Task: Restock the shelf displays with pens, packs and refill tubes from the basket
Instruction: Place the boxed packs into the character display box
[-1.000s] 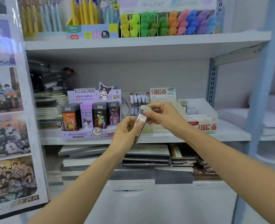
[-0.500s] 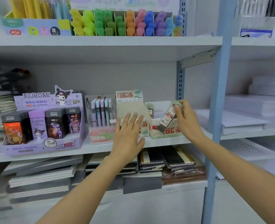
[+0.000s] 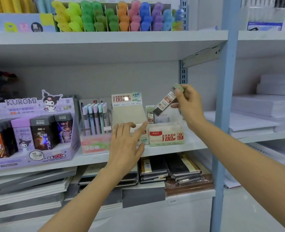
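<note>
Holding a small dark plastic refill tube (image 3: 165, 102) with a pale cap, pinched near its top by the right hand (image 3: 188, 106). Tilted, low end just above the white cardboard box with red writing (image 3: 166, 137) on the white middle shelf (image 3: 193, 144). Another tube like it (image 3: 150, 117) standing in that box, at its left side. Open left hand (image 3: 126, 144), fingers spread, in front of the tan cardboard box (image 3: 128, 111) next door; touching it or not, hard to tell.
</note>
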### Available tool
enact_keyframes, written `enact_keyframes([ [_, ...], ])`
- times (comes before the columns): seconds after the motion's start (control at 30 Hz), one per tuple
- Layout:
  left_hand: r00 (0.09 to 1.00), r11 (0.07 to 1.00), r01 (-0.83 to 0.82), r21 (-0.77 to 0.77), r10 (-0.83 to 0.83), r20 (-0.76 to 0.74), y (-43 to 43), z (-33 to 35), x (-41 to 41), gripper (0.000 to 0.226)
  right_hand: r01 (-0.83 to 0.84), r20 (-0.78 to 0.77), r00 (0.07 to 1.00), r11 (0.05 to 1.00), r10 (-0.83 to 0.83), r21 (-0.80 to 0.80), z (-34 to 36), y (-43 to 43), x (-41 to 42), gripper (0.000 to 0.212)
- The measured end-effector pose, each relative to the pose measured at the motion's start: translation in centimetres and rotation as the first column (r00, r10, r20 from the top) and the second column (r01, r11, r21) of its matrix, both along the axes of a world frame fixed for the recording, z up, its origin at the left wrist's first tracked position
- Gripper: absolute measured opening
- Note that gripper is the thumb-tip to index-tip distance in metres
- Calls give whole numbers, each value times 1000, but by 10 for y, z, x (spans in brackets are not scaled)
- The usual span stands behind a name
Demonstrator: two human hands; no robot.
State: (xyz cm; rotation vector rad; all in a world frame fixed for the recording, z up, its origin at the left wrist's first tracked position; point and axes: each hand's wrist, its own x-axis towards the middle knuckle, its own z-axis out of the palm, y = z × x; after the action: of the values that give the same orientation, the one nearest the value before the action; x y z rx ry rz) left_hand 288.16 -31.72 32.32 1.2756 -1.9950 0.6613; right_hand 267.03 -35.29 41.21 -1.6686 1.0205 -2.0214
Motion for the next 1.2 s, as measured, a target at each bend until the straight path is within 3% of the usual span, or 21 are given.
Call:
enact_keyframes([
  [0.27, 997, 1000, -30, -4, 30, 72, -3, 0, 0, 60, 166, -426, 894, 986, -137, 31, -5, -27, 23, 14],
  [0.5, 999, 999, -3, -34, 5, 46, -6, -3, -1, 62, 145, -579, 813, 984, -60, 103, -7, -33, 23, 17],
  [0.63, 997, 1000, -11, 20, 9, 72, -5, -2, 0, 62, 223, -720, 688, 971, -91, 90, -7, -31, 25, 24],
  [0.7, 998, 999, 28, 46, -31, 58, 0, 0, 1, 62, 253, -714, 678, 968, -174, 4, -6, -22, 27, 34],
  [0.77, 997, 996, 79, 36, -80, 15, 8, -2, 4, 60, 234, -625, 734, 963, -265, -133, -9, -3, 31, 30],
  [0.87, 982, 988, 143, -66, -150, -118, 27, -24, 12, 43, 94, -474, 859, 971, -192, -221, -40, 34, 41, 14],
  [0.93, 954, 982, 187, -42, -191, -229, 42, -55, 18, 26, -35, -428, 904, 994, -12, -102, -83, 57, 52, 11],
  [1.07, 934, 919, 216, 329, -96, -345, 72, -156, 31, 8, -169, -420, 856, 930, 303, 326, -203, 81, 74, 12],
  [1.13, 935, 814, 202, 544, 4, -354, 88, -215, 40, 6, -161, -420, 806, 837, 417, 523, -269, 88, 81, 12],
  [1.2, 939, 637, 189, 747, 104, -327, 107, -273, 52, 6, -131, -400, 751, 712, 526, 690, -335, 95, 83, 11],
])
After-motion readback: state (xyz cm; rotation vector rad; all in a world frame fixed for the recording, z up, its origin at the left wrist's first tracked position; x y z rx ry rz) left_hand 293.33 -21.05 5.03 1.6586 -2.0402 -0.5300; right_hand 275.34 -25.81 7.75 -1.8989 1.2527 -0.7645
